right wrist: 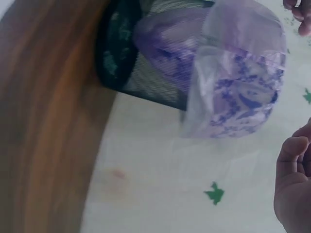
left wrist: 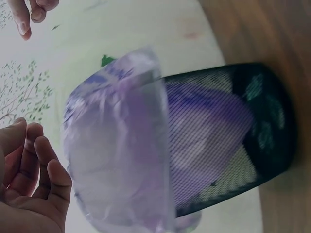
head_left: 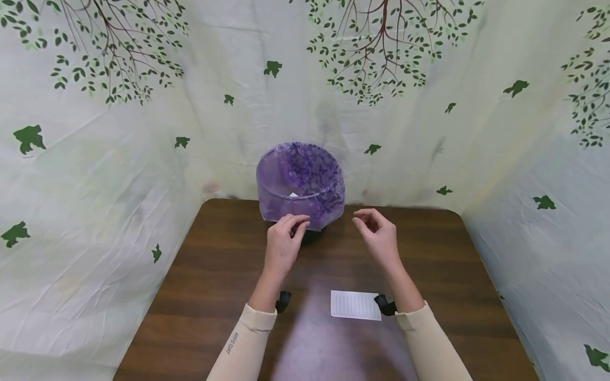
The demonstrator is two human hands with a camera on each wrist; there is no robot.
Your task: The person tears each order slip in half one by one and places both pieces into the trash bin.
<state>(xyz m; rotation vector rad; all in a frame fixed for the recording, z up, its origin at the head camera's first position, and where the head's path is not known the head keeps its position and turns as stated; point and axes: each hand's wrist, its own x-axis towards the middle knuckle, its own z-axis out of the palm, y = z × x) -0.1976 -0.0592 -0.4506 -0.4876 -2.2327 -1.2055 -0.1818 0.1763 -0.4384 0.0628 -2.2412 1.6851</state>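
Note:
A dark mesh wastebasket (left wrist: 274, 131) stands at the far edge of the table, lined with a translucent purple plastic bag (head_left: 324, 206) folded over its rim. Inside the liner a small white scrap (head_left: 293, 195) shows. My left hand (head_left: 282, 244) hovers just in front of the basket, thumb and fingers loosely bent, and I see nothing between them. To the right of the basket my right hand (head_left: 381, 238) is raised, its fingers curved toward the thumb and holding nothing visible. Neither hand visibly grips the liner.
A lined white paper sheet (head_left: 355, 305) lies on the brown wooden table (head_left: 219, 275), partly behind the right wrist's black strap (head_left: 385, 305). A pale curtain with leaf prints (head_left: 229, 159) hangs close behind the basket and on both sides.

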